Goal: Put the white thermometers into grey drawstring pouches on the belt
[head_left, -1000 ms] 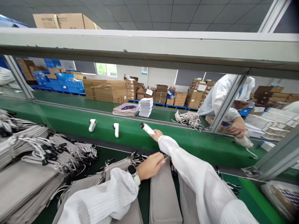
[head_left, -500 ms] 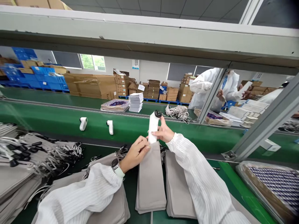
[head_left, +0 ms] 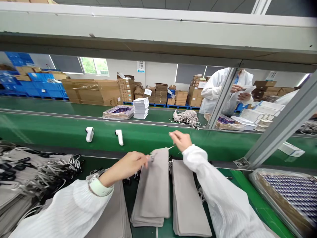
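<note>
A grey drawstring pouch (head_left: 157,185) lies at the centre, partly over other flat grey pouches. My left hand (head_left: 132,165) is closed at its upper left corner, where the fingertips are slightly blurred. Beyond the pouch's top right corner, my right hand (head_left: 182,140) pinches a thin pale drawstring (head_left: 171,147), which runs taut from the pouch mouth. Two white handheld devices (head_left: 90,134) with black ends rest on the green conveyor belt (head_left: 146,137) ahead. Another stack of grey pouches (head_left: 189,198) lies under my right forearm.
Heaped pouches with cords (head_left: 37,168) fill the left side. A plastic-wrapped tray of purple-and-white items (head_left: 289,195) sits at right, near a slanted metal post (head_left: 277,129). A shelf beam (head_left: 148,29) crosses overhead. A co-worker in white (head_left: 215,89) handles papers across the line.
The white device that both hands held at the pouch mouth is out of sight. My right hand has moved up and right with the drawstring; my left has shifted left and down.
</note>
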Tool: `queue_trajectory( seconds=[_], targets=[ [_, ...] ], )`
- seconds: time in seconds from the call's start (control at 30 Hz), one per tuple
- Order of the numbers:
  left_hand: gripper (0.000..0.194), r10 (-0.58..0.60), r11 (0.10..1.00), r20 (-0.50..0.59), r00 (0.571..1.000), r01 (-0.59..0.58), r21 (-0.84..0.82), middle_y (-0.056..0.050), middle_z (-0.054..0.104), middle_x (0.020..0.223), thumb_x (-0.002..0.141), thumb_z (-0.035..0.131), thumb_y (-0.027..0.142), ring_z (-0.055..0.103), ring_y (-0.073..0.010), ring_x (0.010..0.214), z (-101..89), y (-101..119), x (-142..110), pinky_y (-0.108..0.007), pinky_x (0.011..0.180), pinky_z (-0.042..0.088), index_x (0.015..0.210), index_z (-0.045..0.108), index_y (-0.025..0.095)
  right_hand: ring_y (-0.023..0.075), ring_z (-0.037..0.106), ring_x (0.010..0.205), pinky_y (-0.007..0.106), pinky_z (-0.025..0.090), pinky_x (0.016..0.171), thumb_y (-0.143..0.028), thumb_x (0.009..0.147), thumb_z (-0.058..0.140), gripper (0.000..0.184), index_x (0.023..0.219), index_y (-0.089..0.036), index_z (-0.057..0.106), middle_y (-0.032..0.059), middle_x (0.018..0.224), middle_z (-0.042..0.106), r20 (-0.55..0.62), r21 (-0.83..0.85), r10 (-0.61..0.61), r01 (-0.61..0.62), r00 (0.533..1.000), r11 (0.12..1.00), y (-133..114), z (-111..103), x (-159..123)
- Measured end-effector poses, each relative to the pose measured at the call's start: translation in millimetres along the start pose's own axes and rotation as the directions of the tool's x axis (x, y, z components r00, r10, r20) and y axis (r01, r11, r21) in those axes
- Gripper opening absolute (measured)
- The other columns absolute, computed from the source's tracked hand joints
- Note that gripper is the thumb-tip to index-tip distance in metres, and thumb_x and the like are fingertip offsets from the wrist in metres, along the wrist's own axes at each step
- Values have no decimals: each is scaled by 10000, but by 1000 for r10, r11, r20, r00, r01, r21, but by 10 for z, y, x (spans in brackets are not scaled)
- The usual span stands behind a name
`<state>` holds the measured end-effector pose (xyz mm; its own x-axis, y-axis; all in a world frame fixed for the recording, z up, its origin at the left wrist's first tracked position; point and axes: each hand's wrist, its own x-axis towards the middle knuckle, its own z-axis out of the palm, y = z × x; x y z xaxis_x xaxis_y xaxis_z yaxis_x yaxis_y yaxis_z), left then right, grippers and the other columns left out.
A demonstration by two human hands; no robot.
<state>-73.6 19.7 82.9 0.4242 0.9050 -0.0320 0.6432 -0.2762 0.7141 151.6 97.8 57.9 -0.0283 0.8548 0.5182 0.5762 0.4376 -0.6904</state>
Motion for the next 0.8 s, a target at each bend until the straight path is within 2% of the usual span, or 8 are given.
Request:
queue_trajectory(
  seconds=[0.1,0.2,0.3,0.37,0.47,0.57,0.67,0.8],
  targets=[
    [389,98,977,187,977,-59,-203,48,293,483,829,339,442,270,-78,440,5,192,-164,-190,427,218,626,497,150,80,419,414,207,361,488,-520,719,444,408,591,-155,575,-19,417,473,-134,-9,96,-99,986,995,168,-212,65],
    [336,137,875,4,991,-119,-469,58,259,476,846,321,432,222,-72,413,21,268,-219,-179,393,192,784,526,173,49,340,352,185,314,397,-519,736,412,424,757,-143,606,-17,478,524,319,235,129,-210,939,949,7,-120,-35],
    [282,152,796,-238,959,-261,-546,47,316,527,859,312,404,235,-69,407,32,234,-190,-174,374,201,907,503,202,51,438,449,186,383,453,-472,635,571,434,947,-170,572,-4,712,603,772,478,-180,-370,610,796,-321,247,-308],
    [269,205,839,-287,936,-319,-441,32,378,567,868,307,377,302,-74,422,71,207,-181,-183,393,270,917,507,204,100,535,633,230,447,604,-382,516,691,428,872,-171,585,-1,773,601,793,563,-333,-405,509,721,-479,479,-458],
    [236,376,904,-241,895,-411,-114,-11,522,735,872,332,321,491,-121,632,228,205,-209,-232,604,415,941,525,202,142,553,694,280,461,686,-356,494,704,322,716,-160,578,7,715,591,658,615,-201,-365,726,699,-476,530,-426],
    [269,532,844,28,846,-532,69,-41,514,1084,870,362,284,461,-167,1003,485,194,-241,-276,878,359,1114,456,221,172,561,756,295,467,700,-434,547,651,402,818,-147,571,50,823,601,181,564,216,-281,959,776,-213,181,-134],
    [444,564,772,318,762,-623,125,-47,328,1317,860,391,337,282,-201,1203,751,110,-240,-339,987,255,1279,273,248,214,544,909,304,458,740,-511,626,548,585,1048,-109,496,116,1009,566,-264,327,457,-367,850,871,153,-255,137],
    [539,518,724,431,739,-647,240,-65,355,1304,811,410,482,276,-232,1210,959,-7,-272,-381,979,252,1282,273,260,239,545,934,321,432,737,-456,657,543,589,1134,-123,452,138,1010,571,-196,-323,514,-550,835,770,619,-404,174]
  ],
)
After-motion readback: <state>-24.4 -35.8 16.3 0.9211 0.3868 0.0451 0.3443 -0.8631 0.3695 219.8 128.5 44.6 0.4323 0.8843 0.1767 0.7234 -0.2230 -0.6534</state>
